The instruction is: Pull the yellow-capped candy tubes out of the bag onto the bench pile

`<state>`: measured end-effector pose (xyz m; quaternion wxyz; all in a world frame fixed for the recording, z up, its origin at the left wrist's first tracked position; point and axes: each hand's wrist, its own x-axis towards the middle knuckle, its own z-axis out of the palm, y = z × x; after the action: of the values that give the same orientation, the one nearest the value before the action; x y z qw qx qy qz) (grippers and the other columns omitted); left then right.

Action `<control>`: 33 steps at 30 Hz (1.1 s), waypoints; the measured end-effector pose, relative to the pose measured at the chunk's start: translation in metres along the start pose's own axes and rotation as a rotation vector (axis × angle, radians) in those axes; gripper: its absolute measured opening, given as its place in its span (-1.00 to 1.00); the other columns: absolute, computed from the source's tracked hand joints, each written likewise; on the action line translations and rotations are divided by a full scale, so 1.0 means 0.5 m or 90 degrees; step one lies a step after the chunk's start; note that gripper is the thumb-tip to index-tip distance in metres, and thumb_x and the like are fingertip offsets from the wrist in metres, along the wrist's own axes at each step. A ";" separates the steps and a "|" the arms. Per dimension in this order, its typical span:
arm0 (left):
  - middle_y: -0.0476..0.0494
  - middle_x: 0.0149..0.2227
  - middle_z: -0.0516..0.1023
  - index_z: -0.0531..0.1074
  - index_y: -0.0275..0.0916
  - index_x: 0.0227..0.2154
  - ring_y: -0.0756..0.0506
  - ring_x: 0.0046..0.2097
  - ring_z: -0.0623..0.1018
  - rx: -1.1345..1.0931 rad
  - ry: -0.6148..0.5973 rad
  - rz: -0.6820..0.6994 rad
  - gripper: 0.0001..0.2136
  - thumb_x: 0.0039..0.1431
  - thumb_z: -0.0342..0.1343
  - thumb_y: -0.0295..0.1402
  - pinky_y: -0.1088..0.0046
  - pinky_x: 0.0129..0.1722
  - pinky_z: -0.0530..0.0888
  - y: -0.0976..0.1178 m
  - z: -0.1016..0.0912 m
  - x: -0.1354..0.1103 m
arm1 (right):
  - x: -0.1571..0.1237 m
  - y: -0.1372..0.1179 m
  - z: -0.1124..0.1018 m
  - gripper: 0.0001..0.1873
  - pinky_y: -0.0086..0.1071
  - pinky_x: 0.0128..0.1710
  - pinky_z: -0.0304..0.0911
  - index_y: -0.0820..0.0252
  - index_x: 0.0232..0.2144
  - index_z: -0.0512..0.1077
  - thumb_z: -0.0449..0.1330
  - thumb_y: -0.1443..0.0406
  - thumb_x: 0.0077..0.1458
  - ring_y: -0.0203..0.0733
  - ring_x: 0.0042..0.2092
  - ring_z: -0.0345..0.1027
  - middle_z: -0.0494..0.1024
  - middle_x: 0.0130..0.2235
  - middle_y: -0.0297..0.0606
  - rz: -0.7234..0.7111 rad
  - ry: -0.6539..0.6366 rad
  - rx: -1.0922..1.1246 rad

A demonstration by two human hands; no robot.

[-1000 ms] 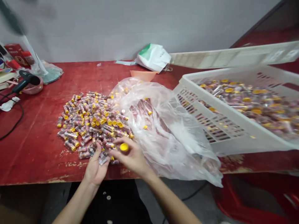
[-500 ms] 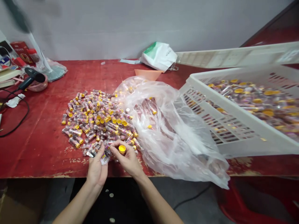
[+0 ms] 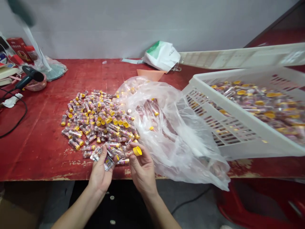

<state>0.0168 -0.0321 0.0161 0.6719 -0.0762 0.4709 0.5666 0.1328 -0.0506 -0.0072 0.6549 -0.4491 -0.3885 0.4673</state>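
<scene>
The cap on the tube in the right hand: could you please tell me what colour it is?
The cap is bright yellow, shown best in the head view.

A red table [image 3: 35, 152] runs across the room, its paint worn along the near edge. At its upper left sit a red box [image 3: 18, 47], a hair dryer [image 3: 30, 76] and a tape roll [image 3: 35, 86], with a black cable [image 3: 15, 122] trailing below. A white bag [image 3: 163, 56] lies against the far wall. A red stool [image 3: 238, 206] stands at lower right.
</scene>
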 end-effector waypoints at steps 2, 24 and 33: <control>-0.16 -0.19 0.63 0.54 -0.30 -0.26 -0.05 -0.27 0.61 0.012 -0.016 -0.002 -0.84 0.08 0.30 -0.41 0.47 -0.37 0.59 -0.005 -0.001 -0.003 | -0.001 0.001 0.005 -0.63 -0.38 -0.23 0.43 0.06 -0.11 0.43 0.34 0.08 0.07 -0.24 -0.28 0.46 0.55 -0.19 -0.24 0.008 0.015 0.026; -0.11 -0.14 0.61 0.49 -0.23 -0.17 -0.08 -0.18 0.62 0.096 -0.062 0.096 -0.68 -0.01 0.38 -0.36 0.35 -0.16 0.62 -0.005 -0.014 -0.004 | -0.052 0.003 -0.037 -0.63 -0.28 -0.11 0.45 0.09 -0.05 0.48 0.23 0.52 0.12 -0.12 0.00 0.44 0.52 -0.08 -0.17 -0.297 0.046 -0.203; -0.19 -0.13 0.62 0.50 -0.27 -0.16 -0.13 -0.11 0.61 0.082 -0.072 0.077 -0.70 0.03 0.35 -0.34 0.36 -0.17 0.61 -0.012 -0.008 -0.008 | -0.059 0.004 -0.048 -0.51 -0.24 -0.05 0.44 0.09 0.01 0.47 0.24 0.58 0.08 -0.11 0.00 0.43 0.52 -0.06 -0.15 -0.318 -0.041 -0.198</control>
<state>0.0201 -0.0396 0.0142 0.6655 0.0274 0.4716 0.5779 0.1469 -0.0840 -0.0189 0.6607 -0.4193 -0.5744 0.2404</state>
